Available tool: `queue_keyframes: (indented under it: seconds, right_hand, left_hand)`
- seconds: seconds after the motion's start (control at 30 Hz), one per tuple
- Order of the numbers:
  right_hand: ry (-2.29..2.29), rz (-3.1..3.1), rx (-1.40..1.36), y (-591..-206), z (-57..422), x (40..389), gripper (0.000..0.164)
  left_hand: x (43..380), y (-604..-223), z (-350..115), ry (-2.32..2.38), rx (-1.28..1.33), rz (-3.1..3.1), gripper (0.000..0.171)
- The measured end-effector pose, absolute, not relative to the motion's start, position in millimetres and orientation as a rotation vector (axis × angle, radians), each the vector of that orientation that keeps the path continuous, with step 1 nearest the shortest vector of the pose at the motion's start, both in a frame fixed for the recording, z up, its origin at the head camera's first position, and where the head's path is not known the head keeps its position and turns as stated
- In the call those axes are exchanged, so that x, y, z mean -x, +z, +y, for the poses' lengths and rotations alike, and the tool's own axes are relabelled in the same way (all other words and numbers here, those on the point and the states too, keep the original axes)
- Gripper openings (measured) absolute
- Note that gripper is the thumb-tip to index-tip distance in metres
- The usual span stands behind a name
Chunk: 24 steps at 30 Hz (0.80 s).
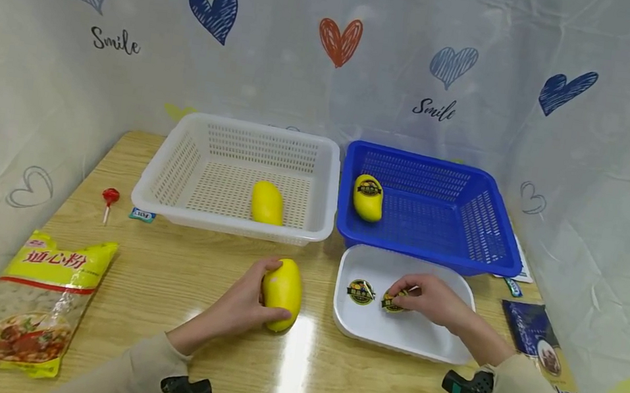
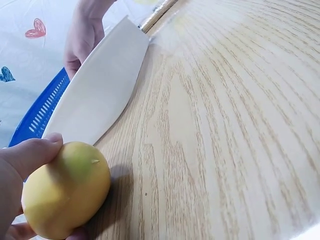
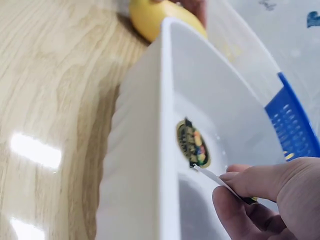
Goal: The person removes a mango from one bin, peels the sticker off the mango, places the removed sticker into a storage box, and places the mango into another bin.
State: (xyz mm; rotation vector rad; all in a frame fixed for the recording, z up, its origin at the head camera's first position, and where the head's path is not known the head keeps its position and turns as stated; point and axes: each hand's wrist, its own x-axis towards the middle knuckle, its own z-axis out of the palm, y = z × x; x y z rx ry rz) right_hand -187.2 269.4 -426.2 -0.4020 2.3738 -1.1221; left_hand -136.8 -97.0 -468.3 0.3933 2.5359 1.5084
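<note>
My left hand (image 1: pixel 244 303) grips a yellow mango (image 1: pixel 282 295) from its left side, close over the table, with the thumb and fingers around it. In the left wrist view this mango (image 2: pixel 67 190) shows a greenish patch near its tip. Over the white tub (image 1: pixel 343 323), my right hand (image 1: pixel 427 301) pinches a black-and-gold sticker (image 1: pixel 393 302) between thumb and fingers. Another such sticker (image 1: pixel 361 292) lies flat in the tub, left of that hand; it also appears in the right wrist view (image 3: pixel 193 143).
Behind stand a white basket (image 1: pixel 176 165) holding a plain mango (image 1: pixel 267 203) and a blue basket (image 1: pixel 425 221) holding a stickered mango (image 1: pixel 368 198). At left lie a pasta bag (image 1: pixel 32 302), a red lollipop (image 1: pixel 110 197) and a small packet (image 1: pixel 142 215). A dark blue packet (image 1: pixel 537 342) lies at right.
</note>
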Motion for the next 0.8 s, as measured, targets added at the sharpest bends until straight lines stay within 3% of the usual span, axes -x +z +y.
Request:
queue_keyframes:
  seconds: [0.8]
  right_hand:
    - [-0.985,2.519,0.352,-443.8,265.3,199.6,0.010]
  left_hand:
    - [136.7,-463.7,-97.5,1.471,-0.409,2.539,0.091]
